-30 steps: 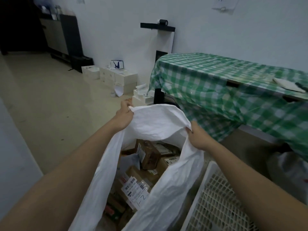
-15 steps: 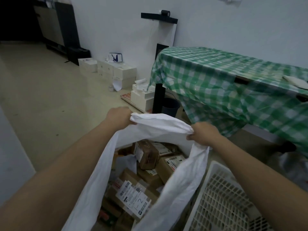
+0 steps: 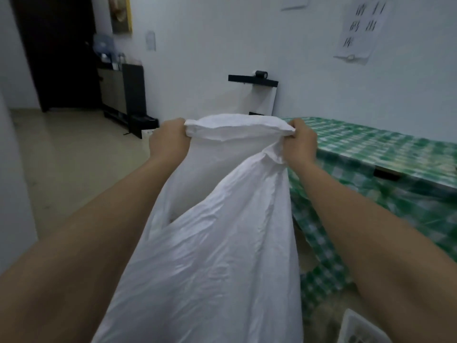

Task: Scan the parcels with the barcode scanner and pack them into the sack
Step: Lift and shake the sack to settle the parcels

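Up in front of the white wall, beside the table with the green checked cloth (image 3: 385, 154), big crinkly white plastic sack (image 3: 217, 243) pulled tall, top edge gripped tight by left hand (image 3: 168, 142) and right hand (image 3: 300, 142), fists closed.

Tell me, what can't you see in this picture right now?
Head view only:
- Parcels: hidden inside the white sack; its raised cloth covers them.
- Sack's bottom: cut off by the lower edge.
- White basket: only a corner shows at the bottom edge.
- Barcode scanner: nowhere in view.
- Wall paper: characters too blurred to read.
- Fingertips of left hand and right hand: tucked into the sack's rim.
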Demonstrator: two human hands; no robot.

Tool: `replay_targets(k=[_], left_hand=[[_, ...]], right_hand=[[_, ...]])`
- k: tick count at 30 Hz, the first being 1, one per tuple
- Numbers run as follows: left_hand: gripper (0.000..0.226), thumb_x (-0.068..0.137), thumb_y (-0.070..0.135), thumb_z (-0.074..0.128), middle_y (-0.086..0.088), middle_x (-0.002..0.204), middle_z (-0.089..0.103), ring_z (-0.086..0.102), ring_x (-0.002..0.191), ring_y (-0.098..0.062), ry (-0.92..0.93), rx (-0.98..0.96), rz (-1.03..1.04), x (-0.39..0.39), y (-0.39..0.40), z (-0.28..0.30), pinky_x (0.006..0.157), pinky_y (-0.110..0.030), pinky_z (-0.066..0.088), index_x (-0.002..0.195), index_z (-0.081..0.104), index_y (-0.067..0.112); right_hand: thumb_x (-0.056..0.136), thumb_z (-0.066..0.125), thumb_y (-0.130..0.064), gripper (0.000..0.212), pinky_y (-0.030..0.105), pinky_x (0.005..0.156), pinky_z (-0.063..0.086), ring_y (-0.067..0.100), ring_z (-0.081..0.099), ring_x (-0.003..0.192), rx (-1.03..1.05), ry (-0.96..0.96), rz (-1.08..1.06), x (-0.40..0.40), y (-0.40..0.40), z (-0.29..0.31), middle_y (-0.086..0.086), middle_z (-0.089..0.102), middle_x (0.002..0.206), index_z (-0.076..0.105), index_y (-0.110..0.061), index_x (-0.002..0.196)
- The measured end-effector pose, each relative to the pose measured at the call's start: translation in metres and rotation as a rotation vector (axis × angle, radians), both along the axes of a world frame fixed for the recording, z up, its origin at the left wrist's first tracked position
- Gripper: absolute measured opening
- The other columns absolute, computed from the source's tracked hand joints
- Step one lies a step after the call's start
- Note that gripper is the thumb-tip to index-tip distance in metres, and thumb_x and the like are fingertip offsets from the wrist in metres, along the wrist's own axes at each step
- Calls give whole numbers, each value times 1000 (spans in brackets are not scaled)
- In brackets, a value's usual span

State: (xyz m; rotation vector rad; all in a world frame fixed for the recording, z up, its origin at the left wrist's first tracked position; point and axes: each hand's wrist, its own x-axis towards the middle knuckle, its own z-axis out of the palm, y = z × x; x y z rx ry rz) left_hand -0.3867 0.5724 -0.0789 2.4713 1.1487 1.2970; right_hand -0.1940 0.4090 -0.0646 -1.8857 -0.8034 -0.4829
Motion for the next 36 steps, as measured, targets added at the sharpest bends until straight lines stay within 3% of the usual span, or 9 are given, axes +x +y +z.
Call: replay_targets(k=[5, 9, 14, 18, 23, 26, 30, 33, 36], left_hand=[[19, 94, 14, 46, -19, 99, 64, 59, 91, -39, -123, 20, 14, -15, 0, 10, 73, -40, 45, 95, 60, 1], [23, 94, 19, 48, -16, 109, 64, 58, 99, -36, 29, -63, -59, -19, -4, -11, 74, -35, 40, 107, 62, 5], [29, 96, 20, 47, -16, 114, 65, 60, 102, -35, 243, -291, -149, -23, -21, -82, 76, -32, 40, 117, 63, 9], [30, 96, 12, 47, -25, 120, 62, 58, 110, -38, 173, -413, -205, -34, -43, -109, 84, -36, 42, 119, 62, 2], [32, 91, 22, 61, -14, 117, 64, 58, 110, -29, 113, -545, -364, -53, -69, -118, 78, -27, 36, 117, 62, 5], [31, 91, 24, 60, -9, 110, 61, 56, 104, -23, 81, -606, -362, -69, -84, -122, 77, -27, 36, 114, 59, 3], [25, 95, 17, 54, -10, 105, 53, 50, 95, -24, 82, -645, -370, -89, -114, -125, 75, -30, 35, 115, 50, 3], [20, 95, 11, 51, -14, 104, 54, 49, 91, -25, 86, -605, -348, -100, -138, -129, 73, -29, 34, 112, 51, 1], [23, 95, 12, 51, -20, 113, 59, 55, 101, -33, 40, -572, -290, -106, -156, -133, 75, -30, 36, 113, 56, -2]], right_hand=[[87, 39, 5, 27, 18, 48, 30, 19, 46, 76, 204, 28, 111, -14, 9, 7, 4, 56, 85, 62, -5, 96], [90, 56, -9, 12, 27, 66, 35, 25, 54, 86, -249, 44, 94, -1, -12, -3, 9, 60, 96, 63, -7, 100], [76, 82, -29, 88, 31, 93, 43, 24, 47, 125, -597, 105, 357, -30, -70, -47, 5, 45, 141, 32, -28, 148], [80, 63, -64, 91, 48, 119, 16, 23, 4, 148, -762, -399, 481, -72, -123, -101, 1, 1, 162, 11, -42, 152], [73, 27, -91, 90, 62, 114, -5, 36, 9, 148, -1186, -920, 594, -112, -159, -135, 7, 28, 158, 49, -34, 140], [75, 36, -86, 80, 60, 106, -27, 27, 10, 148, -1568, -887, 678, -126, -184, -149, -2, 49, 144, 61, -33, 129], [84, 66, -48, 38, 57, 108, -28, 25, 44, 121, -1787, -906, 602, -134, -233, -157, 0, 69, 100, 70, -24, 112], [49, 91, -14, 29, 59, 113, 15, 24, 47, 83, -1622, -1155, 393, -112, -270, -165, -5, 51, 51, 63, -24, 52], [43, 92, -7, 33, 52, 101, 30, 28, 42, 90, -1435, -1262, 190, -95, -297, -158, 0, 55, 53, 61, -18, 47]])
